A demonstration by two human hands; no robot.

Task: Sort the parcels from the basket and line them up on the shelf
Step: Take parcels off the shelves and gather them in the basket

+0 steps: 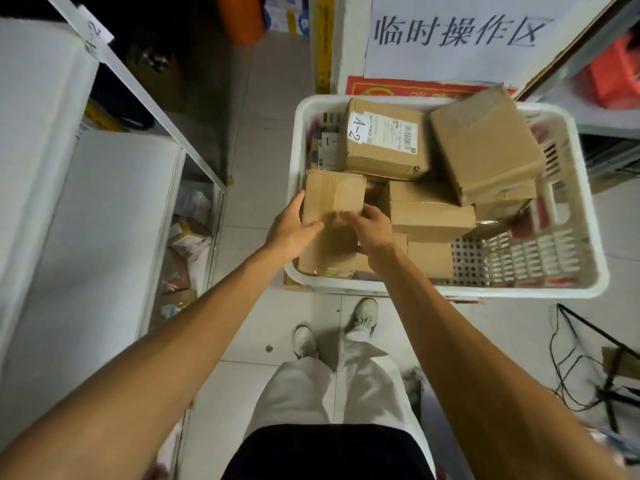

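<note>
A white plastic basket (450,291) stands on the floor ahead, holding several brown cardboard parcels. One parcel (384,140) at the back carries a label marked A-2; a larger plain one (485,143) lies tilted to its right. At the basket's near left corner a long taped parcel (334,194) is gripped from both sides: my left hand (291,228) on its left edge, my right hand (374,228) on its right. The white shelf (104,209) runs along the left.
Lower shelf levels at left hold small packets (188,237). A white sign with large characters (457,32) leans on the wall behind the basket. Black cables and a dark stand (588,362) lie on the floor at right. My feet (332,330) stand on tiled floor.
</note>
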